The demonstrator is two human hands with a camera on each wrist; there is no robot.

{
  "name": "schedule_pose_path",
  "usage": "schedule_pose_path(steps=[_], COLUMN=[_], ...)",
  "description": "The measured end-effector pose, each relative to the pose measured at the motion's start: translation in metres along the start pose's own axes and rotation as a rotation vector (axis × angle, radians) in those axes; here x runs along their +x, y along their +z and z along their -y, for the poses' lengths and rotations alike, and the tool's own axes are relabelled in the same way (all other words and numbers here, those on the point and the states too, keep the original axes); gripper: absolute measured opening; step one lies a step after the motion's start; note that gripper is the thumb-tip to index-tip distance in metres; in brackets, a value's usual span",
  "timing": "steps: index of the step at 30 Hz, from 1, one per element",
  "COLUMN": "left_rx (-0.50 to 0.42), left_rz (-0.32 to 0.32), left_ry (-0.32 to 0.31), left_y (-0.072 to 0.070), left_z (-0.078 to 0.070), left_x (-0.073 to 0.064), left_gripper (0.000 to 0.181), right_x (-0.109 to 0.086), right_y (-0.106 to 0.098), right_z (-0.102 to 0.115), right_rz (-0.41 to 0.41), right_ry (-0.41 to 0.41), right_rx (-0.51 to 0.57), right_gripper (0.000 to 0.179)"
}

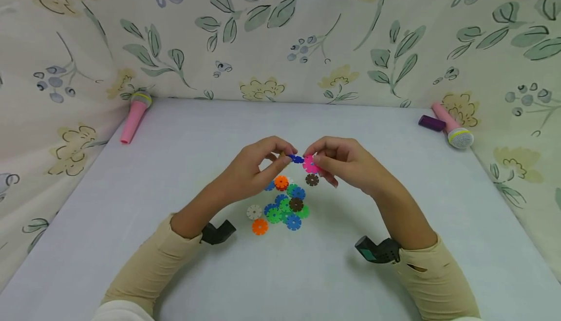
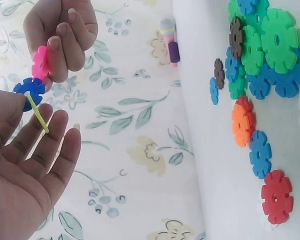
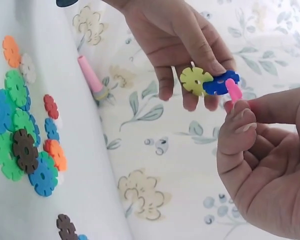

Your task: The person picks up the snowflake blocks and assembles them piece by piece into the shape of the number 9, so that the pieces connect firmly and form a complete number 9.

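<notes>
Above the table, my left hand (image 1: pixel 260 167) pinches a dark blue notched disc (image 3: pixel 221 83) between thumb and finger. A yellow notched disc (image 3: pixel 195 81) is joined to the blue one at an angle. From the other side my right hand (image 1: pixel 348 162) pinches a pink notched disc (image 1: pixel 310 164) between thumb and fingertips. The pink disc's edge meets the blue disc's edge; how deep the notches sit cannot be told. Below the hands lies a loose pile of discs, with a green disc (image 1: pixel 274 215), an orange disc (image 1: pixel 259 227) and a brown disc (image 1: pixel 312 179) among them.
A pink microphone (image 1: pixel 135 119) lies at the back left of the white table (image 1: pixel 280 282). Another pink microphone (image 1: pixel 458 133) is at the back right, beside a dark purple block (image 1: pixel 432 122). Flowered cloth (image 1: pixel 271 58) hangs behind. Each wrist carries a black camera (image 1: pixel 218 233).
</notes>
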State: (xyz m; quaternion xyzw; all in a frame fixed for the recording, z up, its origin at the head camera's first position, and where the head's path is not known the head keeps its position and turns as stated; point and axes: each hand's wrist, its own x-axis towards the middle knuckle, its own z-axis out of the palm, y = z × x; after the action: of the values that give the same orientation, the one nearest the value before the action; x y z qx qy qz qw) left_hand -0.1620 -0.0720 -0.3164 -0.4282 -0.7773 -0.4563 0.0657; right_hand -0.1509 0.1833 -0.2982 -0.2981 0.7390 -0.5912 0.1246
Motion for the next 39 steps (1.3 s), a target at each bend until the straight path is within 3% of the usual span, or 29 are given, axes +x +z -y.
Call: schedule_pose_path(steps=[10, 18, 26, 33, 39], left_rx=[0.094, 0.072, 0.142, 0.14, 0.124], left_rz=[-0.048, -0.045, -0.095, -0.141, -0.12], left_ry=[0.077, 0.091, 0.095, 0.079, 0.068], left_y=[0.0, 0.003, 0.012, 0.018, 0.022], left_z=[-0.004, -0.005, -0.001, 0.003, 0.004], left_x=[-0.001, -0.001, -0.003, -0.004, -0.005], left_gripper=[0.02, 0.02, 0.018, 0.018, 0.018], right_x=[0.0, 0.0, 0.001, 0.004, 0.006], right_y=[0.001, 0.004, 0.004, 0.007, 0.006], right_z=[0.002, 0.005, 0.0, -0.003, -0.007], right_rz=[-0.004, 0.008, -0.021, -0.059, -0.041], right_ry=[-0.015, 0.021, 0.042, 0.078, 0.119], right_rx=[0.007, 0.041, 0.048, 0.077, 0.13], right_gripper=[0.016, 0.017, 0.015, 0.016, 0.016])
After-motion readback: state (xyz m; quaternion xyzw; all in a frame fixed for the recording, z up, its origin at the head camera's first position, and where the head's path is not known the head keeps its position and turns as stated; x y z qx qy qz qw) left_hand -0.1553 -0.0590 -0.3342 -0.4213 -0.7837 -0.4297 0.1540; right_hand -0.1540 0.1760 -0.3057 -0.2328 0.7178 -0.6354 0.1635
